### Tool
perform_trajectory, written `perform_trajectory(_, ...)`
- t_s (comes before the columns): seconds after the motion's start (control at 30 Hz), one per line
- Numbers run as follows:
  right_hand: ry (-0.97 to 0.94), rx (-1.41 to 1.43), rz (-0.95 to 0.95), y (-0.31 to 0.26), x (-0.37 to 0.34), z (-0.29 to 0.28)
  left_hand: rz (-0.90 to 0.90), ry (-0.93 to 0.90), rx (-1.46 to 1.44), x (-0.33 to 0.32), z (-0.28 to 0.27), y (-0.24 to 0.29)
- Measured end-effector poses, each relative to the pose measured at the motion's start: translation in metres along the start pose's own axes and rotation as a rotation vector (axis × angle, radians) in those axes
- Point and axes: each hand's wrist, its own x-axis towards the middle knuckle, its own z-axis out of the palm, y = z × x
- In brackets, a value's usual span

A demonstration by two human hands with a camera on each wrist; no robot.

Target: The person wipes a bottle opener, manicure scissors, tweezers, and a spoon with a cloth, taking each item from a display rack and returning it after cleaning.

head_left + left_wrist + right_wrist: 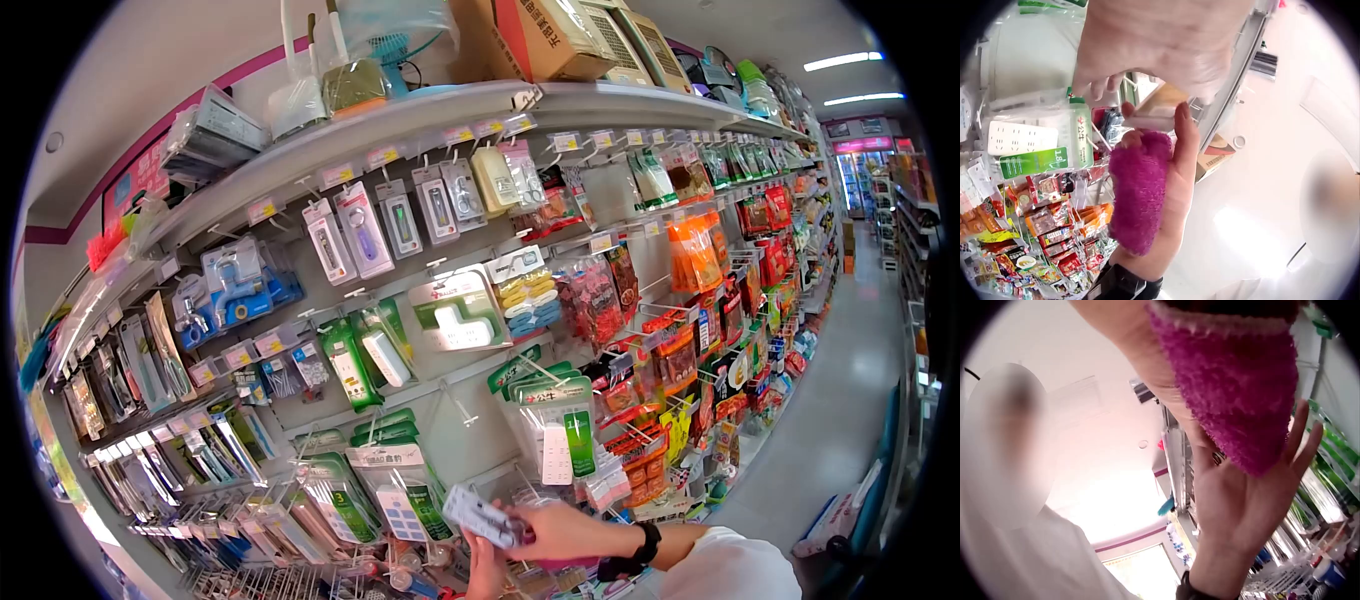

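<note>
A small clear-and-white package (480, 514) is gripped by my right hand (570, 530), low in the head view. In the left wrist view, the right hand (1179, 187) pinches the package (1154, 119) between thumb and finger, with a fuzzy magenta item (1140, 200) against its palm. My left hand (485, 572) is just below the package; whether it touches is unclear. The right wrist view shows the left palm (1241, 500) facing up with extended fingers, beside the fuzzy item (1241, 387).
Hanging power strips (555, 440), carded tools (365, 230) and snack packets (675, 360) fill the shelf wall ahead. Boxes (545, 40) stand on the top ledge. An aisle floor (840, 390) runs along the right, with a bag (838, 515) low beside it.
</note>
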Motion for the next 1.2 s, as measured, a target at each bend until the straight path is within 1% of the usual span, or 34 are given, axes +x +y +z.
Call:
perform_trajectory(0.03,-0.045,0.003,0.031,0.000,-0.006,0.011,-0.003,0.103,-0.009,-0.005,0.004,-0.009)
perform_trajectory(0.1,-0.027,0.005,0.058,0.009,-0.017,0.027,-0.021,0.161,-0.065,-0.006,0.010,-0.016)
perform_trajectory(0.13,-0.033,-0.032,0.098,0.014,-0.022,0.033,-0.023,0.161,-0.063,-0.012,-0.004,-0.036)
perform_trajectory(0.17,-0.038,-0.025,0.102,0.020,-0.026,0.039,-0.180,0.350,0.061,-0.024,-0.031,-0.070)
perform_trajectory(0.2,-0.061,-0.071,0.111,0.027,-0.031,0.044,-0.342,0.540,0.186,-0.035,-0.046,-0.088)
perform_trajectory(0.23,-0.081,-0.112,0.126,0.032,-0.035,0.049,-0.360,0.542,0.194,-0.039,-0.047,-0.084)
perform_trajectory(0.27,-0.126,-0.120,0.100,0.037,-0.039,0.053,-0.322,0.315,0.053,-0.038,-0.044,-0.075)
perform_trajectory(0.3,-0.132,-0.099,0.129,0.041,-0.043,0.055,-0.292,0.093,-0.095,-0.039,-0.037,-0.067)
perform_trajectory(0.33,-0.158,-0.008,0.089,0.042,-0.047,0.052,-0.338,0.175,-0.125,-0.038,-0.019,-0.051)
perform_trajectory(0.37,-0.196,0.097,0.055,0.041,-0.054,0.052,-0.369,0.268,-0.138,-0.038,-0.013,-0.041)
perform_trajectory(0.4,-0.158,0.118,0.037,0.040,-0.059,0.049,-0.443,0.266,-0.334,-0.040,-0.029,-0.051)
perform_trajectory(0.43,-0.136,0.145,0.023,0.042,-0.062,0.047,-0.442,0.327,-0.440,-0.044,-0.026,-0.047)
perform_trajectory(0.47,-0.165,0.222,0.098,0.052,-0.067,0.050,-0.464,0.380,-0.516,-0.046,-0.022,-0.037)
perform_trajectory(0.5,-0.170,0.266,0.178,0.045,-0.070,0.040,-0.357,0.126,-0.557,-0.044,-0.018,-0.027)
perform_trajectory(0.53,-0.079,0.275,0.125,0.047,-0.073,0.037,-0.456,0.223,-0.487,-0.044,-0.011,-0.015)
perform_trajectory(0.57,-0.086,0.308,0.182,0.044,-0.075,0.029,-0.509,0.198,-0.447,-0.045,-0.008,-0.008)
perform_trajectory(0.6,-0.087,0.375,0.243,0.039,-0.076,0.019,-0.554,0.174,-0.470,-0.044,-0.002,-0.003)
perform_trajectory(0.63,0.067,0.382,0.116,0.048,-0.079,0.029,-0.629,0.231,-0.442,-0.047,0.003,-0.004)
perform_trajectory(0.67,0.138,0.496,0.102,0.055,-0.084,0.032,-0.643,0.221,-0.490,-0.047,0.008,0.001)
perform_trajectory(0.7,0.140,0.747,0.266,0.039,-0.085,0.025,-0.708,0.323,-0.501,-0.052,0.011,0.002)
perform_trajectory(0.73,0.187,0.760,0.240,0.034,-0.086,0.022,-0.706,0.156,-0.479,-0.057,0.008,-0.001)
perform_trajectory(0.77,0.312,0.735,0.183,0.040,-0.087,0.030,-0.727,0.137,-0.531,-0.057,0.015,0.002)
perform_trajectory(0.83,0.384,0.778,0.246,0.040,-0.093,0.033,-0.773,0.138,-0.550,-0.066,0.014,-0.007)
perform_trajectory(0.87,0.415,0.723,0.245,0.039,-0.096,0.037,-0.799,0.166,-0.555,-0.072,0.017,-0.004)
perform_trajectory(0.9,0.450,0.658,0.232,0.040,-0.093,0.040,-0.794,0.140,-0.540,-0.069,0.021,-0.004)
perform_trajectory(0.93,0.481,0.466,0.186,0.041,-0.092,0.044,-0.781,0.102,-0.522,-0.065,0.024,-0.005)
perform_trajectory(0.97,0.480,0.467,0.198,0.042,-0.089,0.046,-0.791,0.106,-0.526,-0.065,0.025,-0.007)
perform_trajectory(1.03,0.576,0.002,-0.058,0.042,-0.079,0.047,-0.807,0.095,-0.548,-0.066,0.027,-0.008)
perform_trajectory(1.07,0.615,-0.002,-0.084,0.039,-0.073,0.049,-0.804,0.075,-0.571,-0.066,0.027,-0.009)
perform_trajectory(1.1,0.616,-0.001,-0.076,0.037,-0.070,0.052,-0.811,0.076,-0.572,-0.065,0.029,-0.009)
perform_trajectory(1.17,0.545,-0.108,-0.097,0.035,-0.065,0.057,-0.810,0.134,-0.551,-0.065,0.033,-0.009)
perform_trajectory(1.2,0.527,-0.127,-0.086,0.037,-0.067,0.064,-0.802,0.119,-0.566,-0.065,0.033,-0.008)
